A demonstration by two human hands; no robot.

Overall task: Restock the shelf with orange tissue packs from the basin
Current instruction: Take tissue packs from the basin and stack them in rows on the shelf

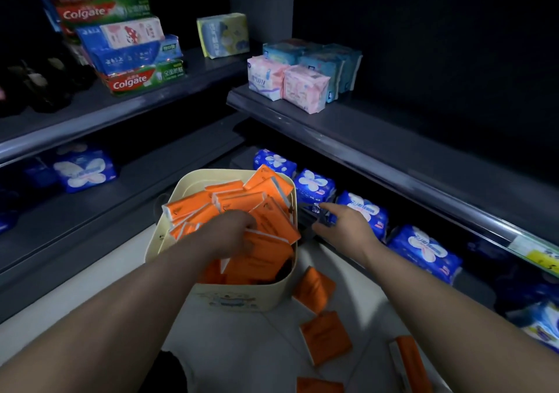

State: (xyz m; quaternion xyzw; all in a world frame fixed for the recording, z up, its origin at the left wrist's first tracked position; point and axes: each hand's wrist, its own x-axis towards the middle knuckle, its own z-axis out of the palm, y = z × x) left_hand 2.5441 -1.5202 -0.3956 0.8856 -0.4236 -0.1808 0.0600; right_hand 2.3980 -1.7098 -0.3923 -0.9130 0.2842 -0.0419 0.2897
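A cream basin stands on the pale floor, heaped with orange tissue packs. My left hand reaches into the basin and its fingers curl round one orange pack in the pile. My right hand hovers to the right of the basin's rim, fingers spread and holding nothing, just in front of the blue packs on the low shelf. Several more orange packs lie loose on the floor to the right of the basin.
A low shelf on the right carries a row of blue pad packs. The shelf above holds pink and light-blue packs. Toothpaste boxes are stacked on the left shelf.
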